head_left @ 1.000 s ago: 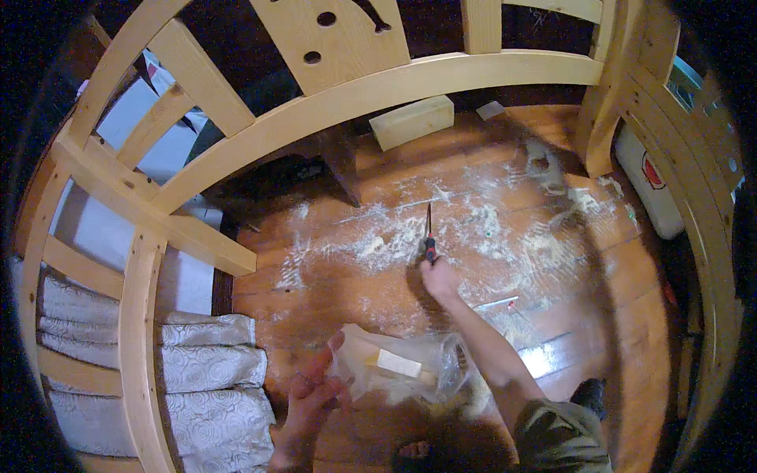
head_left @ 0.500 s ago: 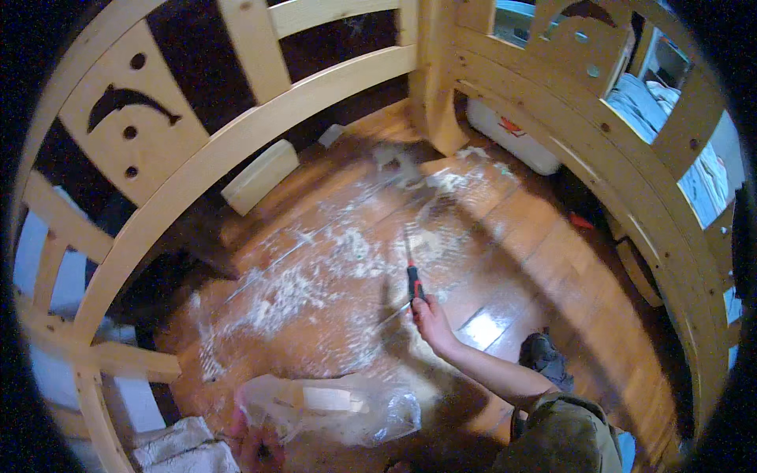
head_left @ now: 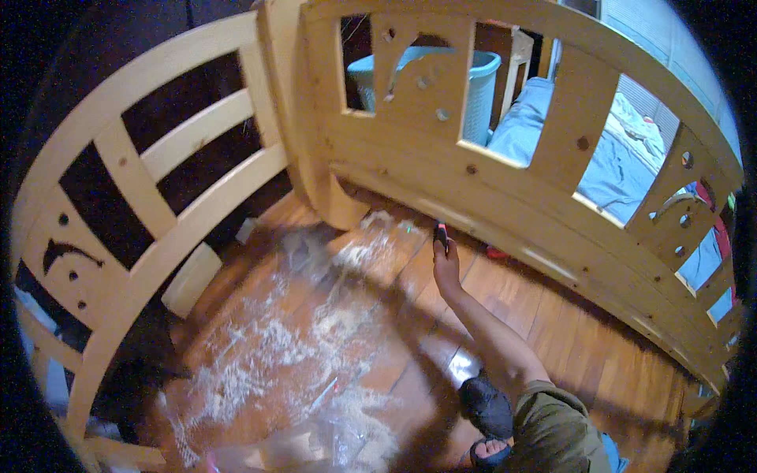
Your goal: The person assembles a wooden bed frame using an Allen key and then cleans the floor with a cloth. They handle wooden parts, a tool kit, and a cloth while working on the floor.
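Note:
My right hand (head_left: 445, 264) is closed around the black-and-red handle of a screwdriver (head_left: 441, 234). The hand is stretched out toward the bottom rail of the wooden bed frame panel (head_left: 505, 185). Against the pale wood I cannot make out the screwdriver's shaft, nor whether its tip touches the rail. A light powder or sawdust (head_left: 260, 355) is spread over the brown plank floor to the left of my arm. My left hand is out of the picture.
Slatted wooden side panels (head_left: 229, 193) meet the long panel at a corner post (head_left: 303, 102). A wooden block (head_left: 193, 280) lies on the left. Clear plastic wrapping (head_left: 347, 441) is at the bottom. A dark shoe (head_left: 486, 406) is beside my arm. Beyond the panel stands a turquoise basket (head_left: 482, 98).
My view has swung to the right. My right hand with the screwdriver has moved from over the powdery floor out to the foot of the long panel.

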{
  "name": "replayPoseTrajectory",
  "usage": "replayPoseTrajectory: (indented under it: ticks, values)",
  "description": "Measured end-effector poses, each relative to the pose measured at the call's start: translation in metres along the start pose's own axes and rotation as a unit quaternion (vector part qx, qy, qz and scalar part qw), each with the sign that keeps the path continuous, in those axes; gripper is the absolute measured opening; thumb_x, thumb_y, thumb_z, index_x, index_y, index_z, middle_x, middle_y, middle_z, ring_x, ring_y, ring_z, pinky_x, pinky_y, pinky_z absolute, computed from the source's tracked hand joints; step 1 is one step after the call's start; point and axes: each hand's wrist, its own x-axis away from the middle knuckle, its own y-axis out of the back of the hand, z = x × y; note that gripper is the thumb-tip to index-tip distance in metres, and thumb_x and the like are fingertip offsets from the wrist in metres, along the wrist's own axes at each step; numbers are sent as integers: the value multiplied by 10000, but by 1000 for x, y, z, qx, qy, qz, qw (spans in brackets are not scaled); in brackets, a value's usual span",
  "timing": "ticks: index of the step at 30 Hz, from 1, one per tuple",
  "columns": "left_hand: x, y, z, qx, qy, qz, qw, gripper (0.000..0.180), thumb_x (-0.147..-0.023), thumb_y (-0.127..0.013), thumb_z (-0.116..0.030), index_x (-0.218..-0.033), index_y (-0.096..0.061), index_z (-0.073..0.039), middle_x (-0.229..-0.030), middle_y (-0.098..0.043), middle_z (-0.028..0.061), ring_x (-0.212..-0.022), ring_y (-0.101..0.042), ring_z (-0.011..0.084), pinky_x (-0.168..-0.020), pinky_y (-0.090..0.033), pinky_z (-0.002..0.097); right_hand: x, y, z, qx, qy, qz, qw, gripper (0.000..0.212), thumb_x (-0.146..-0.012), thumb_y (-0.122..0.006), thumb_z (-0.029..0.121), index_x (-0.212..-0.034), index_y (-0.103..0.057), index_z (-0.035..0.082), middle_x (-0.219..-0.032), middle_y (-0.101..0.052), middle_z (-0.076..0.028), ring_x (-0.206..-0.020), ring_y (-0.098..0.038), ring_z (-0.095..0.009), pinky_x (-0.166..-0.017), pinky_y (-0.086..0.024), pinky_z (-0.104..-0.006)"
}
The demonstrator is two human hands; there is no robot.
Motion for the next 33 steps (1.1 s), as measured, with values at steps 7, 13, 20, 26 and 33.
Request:
replayPoseTrajectory:
  ticks: [7, 13, 20, 26, 33]
  values:
    - [-13, 33, 37, 8, 80, -1, 997, 334, -887, -477, -251, -1147, -493, -42, -839, -572, 52, -685, -532, 160, -580, -438, 285, 32, 33, 31, 96, -119, 210, 966, 384, -867, -409, 396, -801, -523, 36, -666, -520, -61, -589, -471, -159, -529, -386, -316]
    - [-20, 47, 54, 117, 224, 143, 957, 325, -868, -516, -285, -1046, -561, -17, -840, -573, 95, -676, -547, 187, -567, -440, 291, 87, 66, 232, -69, -58, 381, 920, 388, -907, -347, 306, -962, -583, 3, -768, -586, -84, -747, -520, -192, -676, -422, -315]
    - [-19, -33, 21, 125, 109, 167, 972, 407, -845, -497, -254, -1154, -452, 6, -962, -551, 106, -724, -539, 165, -609, -444, 269, -117, 30, 472, -270, 46, 199, 941, 443, -832, -457, 557, -729, -478, 127, -525, -410, 28, -397, -357, -83, -343, -255, -239]
    - [-13, -40, -1, 185, -29, 190, 964, 507, -825, -481, -228, -1247, -359, 26, -1067, -531, 116, -765, -533, 146, -645, -448, 249, -67, 22, 492, -192, 100, 264, 940, 278, -830, -529, 385, -883, -578, 117, -585, -482, 27, -418, -354, -54, -373, -240, -213]
    - [-4, -77, -6, 126, -59, 6, 990, 591, -818, -435, -237, -1308, -290, 60, -1063, -531, 101, -686, -488, 89, -628, -411, 185, 110, 84, 215, 570, 104, 615, 534, 379, -749, -606, 327, -1019, -545, 67, -809, -589, -181, -757, -578, -300, -664, -471, -414]
